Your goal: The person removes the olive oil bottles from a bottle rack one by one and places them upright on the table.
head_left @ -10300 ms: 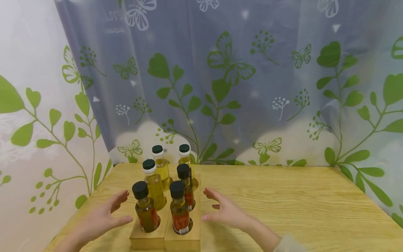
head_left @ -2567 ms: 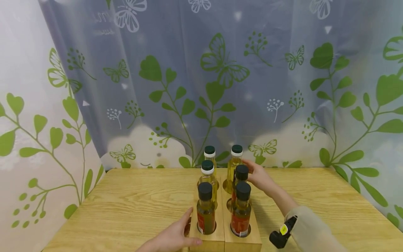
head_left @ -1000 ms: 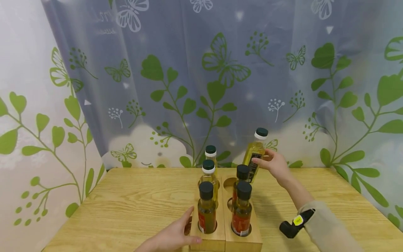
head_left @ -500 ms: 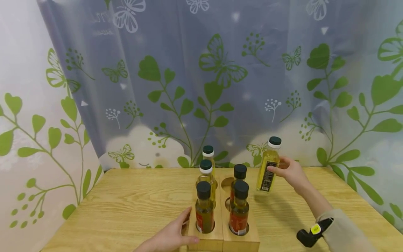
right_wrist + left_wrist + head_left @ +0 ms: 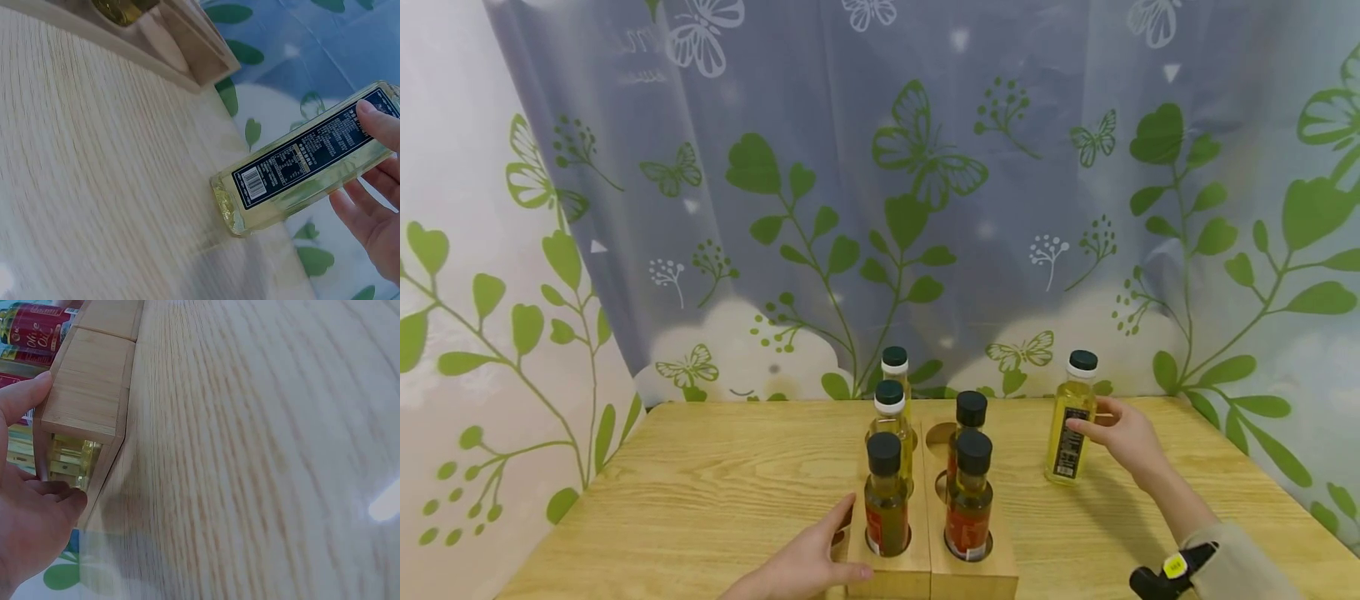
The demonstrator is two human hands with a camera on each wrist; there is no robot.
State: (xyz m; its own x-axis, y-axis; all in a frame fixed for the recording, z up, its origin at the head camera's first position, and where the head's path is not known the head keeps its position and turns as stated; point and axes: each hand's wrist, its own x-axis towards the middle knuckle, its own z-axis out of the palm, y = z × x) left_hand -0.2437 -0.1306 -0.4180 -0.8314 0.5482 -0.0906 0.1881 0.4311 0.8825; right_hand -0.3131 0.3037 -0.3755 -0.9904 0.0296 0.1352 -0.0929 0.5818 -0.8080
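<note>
My right hand (image 5: pixel 1129 443) holds a flat-sided oil bottle (image 5: pixel 1070 446) with a green cap and a dark label, to the right of the wooden bottle rack (image 5: pixel 887 583). In the right wrist view the thumb presses the label and the fingers lie on the opposite side; the bottle's base (image 5: pixel 228 209) is close over the table. With my left hand (image 5: pixel 808 560) I grip the rack's near left corner, thumb at the front and fingers curled at the open side. In the rack stand two green-capped oil bottles (image 5: pixel 891 446) and several black-capped, red-labelled bottles (image 5: pixel 968 525).
The rack's far right hole (image 5: pixel 942 435) holds no bottle. A light wood table (image 5: pixel 737 467) runs back to a curtain (image 5: pixel 805 250) with green leaves and butterflies. A black device with a yellow patch (image 5: pixel 1175 567) sits at my right wrist.
Earlier the rack slid right, and my right hand lifted the green-capped bottle from its far right hole. Over the last second that bottle has moved right and lower; my left hand stays at the rack.
</note>
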